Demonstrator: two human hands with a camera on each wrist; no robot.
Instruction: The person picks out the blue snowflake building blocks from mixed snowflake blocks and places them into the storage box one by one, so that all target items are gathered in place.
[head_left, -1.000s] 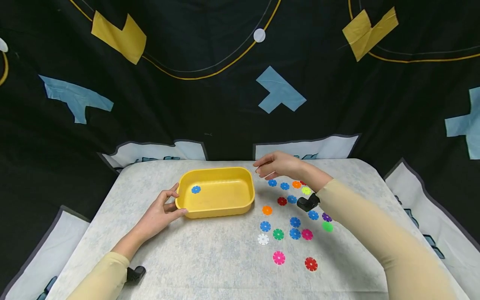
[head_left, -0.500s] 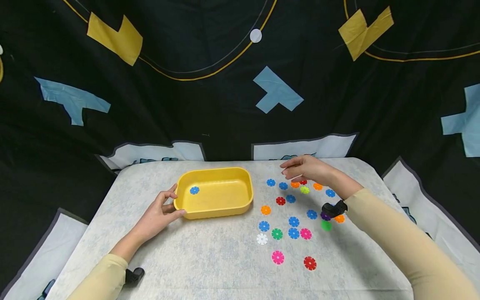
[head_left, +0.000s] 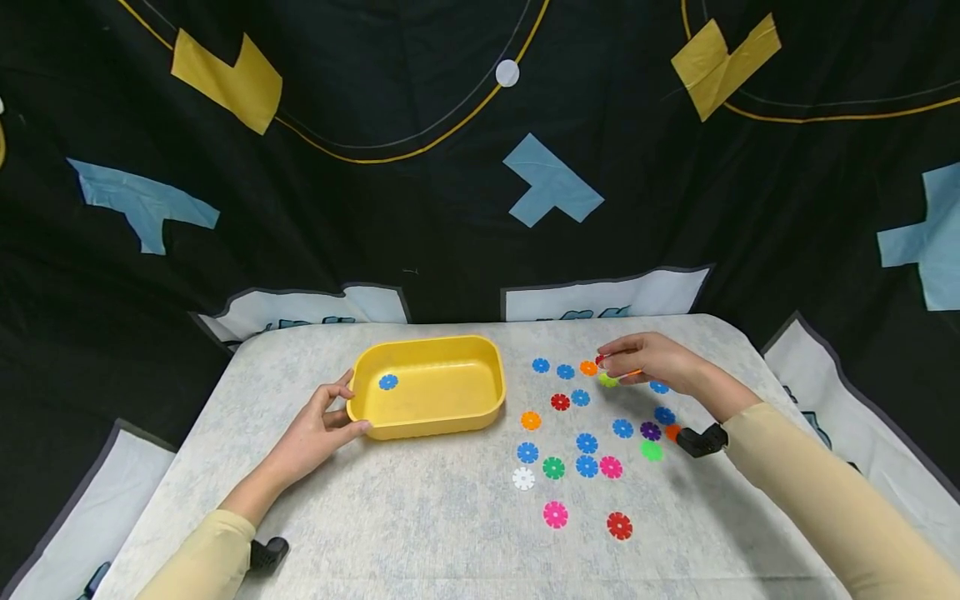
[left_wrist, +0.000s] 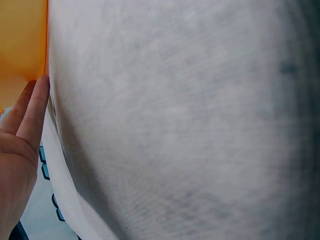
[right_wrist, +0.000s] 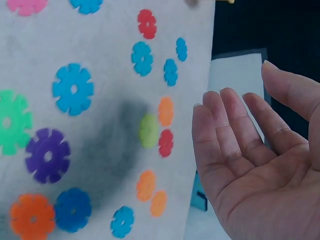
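My left hand (head_left: 315, 425) holds the left end of a yellow plastic tray (head_left: 450, 396), thumb at the front corner and fingers along the left side. In the left wrist view two fingers (left_wrist: 35, 107) lie against its wall. One blue notched plastic disc (head_left: 387, 382) lies inside the tray, toward the left. On the right, my right hand (head_left: 656, 362) hovers over the far discs with nothing in it, its fingers loosely extended. Near it lie a lime disc (head_left: 607, 380), an orange disc (head_left: 588, 367) and a red disc (right_wrist: 166, 143) that the fingers partly cover in the head view.
Several notched discs lie scattered right of the tray, among them a white disc (head_left: 523, 478), a green disc (head_left: 553, 467), a purple disc (head_left: 650, 431) and a red disc (head_left: 619, 526) nearest me. A pale cloth covers the table (head_left: 405, 517). Behind hangs a black curtain (head_left: 420, 233).
My right hand has moved right, away from the tray's right end, and lowered over the far discs. The left hand stays at the tray. The head view has shifted slightly.
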